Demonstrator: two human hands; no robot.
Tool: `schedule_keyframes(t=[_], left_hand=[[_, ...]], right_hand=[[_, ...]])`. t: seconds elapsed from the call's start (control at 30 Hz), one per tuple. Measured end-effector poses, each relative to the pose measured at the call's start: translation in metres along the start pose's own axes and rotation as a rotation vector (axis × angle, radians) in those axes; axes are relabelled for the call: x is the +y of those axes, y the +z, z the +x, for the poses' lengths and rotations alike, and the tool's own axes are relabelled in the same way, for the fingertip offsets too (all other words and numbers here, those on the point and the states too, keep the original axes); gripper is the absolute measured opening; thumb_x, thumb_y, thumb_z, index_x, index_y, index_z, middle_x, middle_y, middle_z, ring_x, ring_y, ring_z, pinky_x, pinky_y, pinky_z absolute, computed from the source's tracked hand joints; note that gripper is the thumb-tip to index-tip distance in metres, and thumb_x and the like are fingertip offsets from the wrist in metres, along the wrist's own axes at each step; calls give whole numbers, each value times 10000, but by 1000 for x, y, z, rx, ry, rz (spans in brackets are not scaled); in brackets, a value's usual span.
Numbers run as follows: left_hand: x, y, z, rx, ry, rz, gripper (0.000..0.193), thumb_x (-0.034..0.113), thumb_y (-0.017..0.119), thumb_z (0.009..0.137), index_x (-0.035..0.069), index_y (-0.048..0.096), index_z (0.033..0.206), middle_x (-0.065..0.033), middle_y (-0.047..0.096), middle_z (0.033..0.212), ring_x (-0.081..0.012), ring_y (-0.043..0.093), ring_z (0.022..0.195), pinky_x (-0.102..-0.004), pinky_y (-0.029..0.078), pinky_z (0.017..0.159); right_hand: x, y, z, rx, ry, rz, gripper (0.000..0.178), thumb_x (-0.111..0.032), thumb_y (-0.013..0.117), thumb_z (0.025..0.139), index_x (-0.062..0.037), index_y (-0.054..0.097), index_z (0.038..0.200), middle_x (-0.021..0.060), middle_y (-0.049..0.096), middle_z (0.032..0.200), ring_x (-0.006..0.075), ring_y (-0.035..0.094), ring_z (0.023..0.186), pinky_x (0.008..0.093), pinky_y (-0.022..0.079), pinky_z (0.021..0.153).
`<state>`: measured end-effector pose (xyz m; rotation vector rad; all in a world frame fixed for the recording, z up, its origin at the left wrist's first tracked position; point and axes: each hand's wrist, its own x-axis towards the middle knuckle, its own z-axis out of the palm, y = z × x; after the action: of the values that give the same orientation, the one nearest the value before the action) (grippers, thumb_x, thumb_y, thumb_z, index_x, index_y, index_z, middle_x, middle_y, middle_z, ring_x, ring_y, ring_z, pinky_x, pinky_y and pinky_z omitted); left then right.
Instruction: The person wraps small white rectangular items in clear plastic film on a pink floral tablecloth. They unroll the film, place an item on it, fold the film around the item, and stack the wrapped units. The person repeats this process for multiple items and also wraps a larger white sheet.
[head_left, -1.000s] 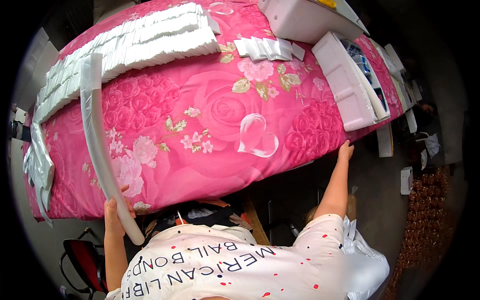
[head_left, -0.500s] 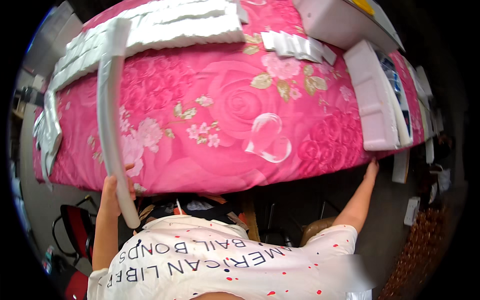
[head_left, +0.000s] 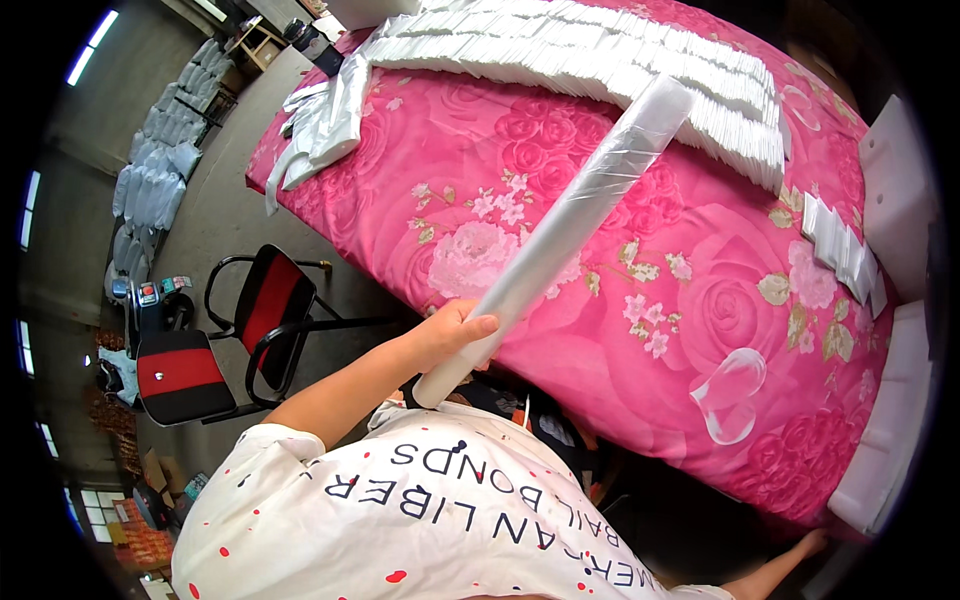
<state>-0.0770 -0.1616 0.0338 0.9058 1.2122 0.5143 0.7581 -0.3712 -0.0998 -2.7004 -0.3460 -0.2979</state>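
Observation:
My left hand [head_left: 457,331] is closed around a long white tube-shaped roll [head_left: 560,235] in shiny clear film. Its grip is near the lower end, and the roll slants up to the right above the table. The far end of the roll overlaps the rows of white packets [head_left: 590,55] in the picture; whether it touches them I cannot tell. At the lower right, my right hand [head_left: 815,543] is by the table's edge, beside a white foam box [head_left: 880,420]. Its fingers are too small and dim to make out.
A pink flowered cloth [head_left: 640,385] covers the table. A short row of white packets [head_left: 840,250] lies at its right. Silvery plastic bags [head_left: 335,130] lie on the left corner, beside a dark jar [head_left: 312,45]. Red-and-black chairs [head_left: 270,310] stand to the left.
My view has swung left, bringing the chairs and stacked bags into sight. The roll, still in my left hand, has gone from nearly upright in the picture to slanting right.

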Motion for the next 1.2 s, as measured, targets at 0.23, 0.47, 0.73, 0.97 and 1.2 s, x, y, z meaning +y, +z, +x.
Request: schedule_keyframes(t=[0.23,0.47,0.73,0.97,1.2], left_hand=[[4,11,9,-11,-28,29,869,688,586,677,18,485,1222,-24,540,695,-99,543,589,-239,464,558],[11,23,18,-15,-67,21,866,682,596,675,17,485,1220,-19,534,689,-95,537,586,-241,463,550],[0,4,-3,-2,-115,2,875,664,628,660,23,475,1234,-20,526,704,-100,541,610,-253,477,563],[-5,-13,-4,-93,-102,50,445,408,664,757,59,524,995,-38,552,769,-117,554,656,-281,493,586],[-5,-33,-9,-130,-84,92,336,270,654,762,56,524,986,-26,549,776,-104,538,647,-268,471,589]], right_hand=[[6,-6,6,30,1,-29,570,-488,397,850,16,640,954,237,621,957,385,592,914,450,466,800],[9,-15,8,40,29,-48,558,-496,410,847,-5,639,981,220,624,972,369,592,926,439,462,806],[20,-19,-1,63,54,-74,546,-505,425,844,-30,637,1013,201,627,989,352,591,939,426,457,813],[48,-25,8,70,112,-109,539,-513,439,842,-52,635,1040,184,630,1004,336,590,951,415,453,819],[-91,-60,-182,170,-328,235,373,-277,492,912,24,548,1125,186,580,1102,274,566,1002,341,434,872]])
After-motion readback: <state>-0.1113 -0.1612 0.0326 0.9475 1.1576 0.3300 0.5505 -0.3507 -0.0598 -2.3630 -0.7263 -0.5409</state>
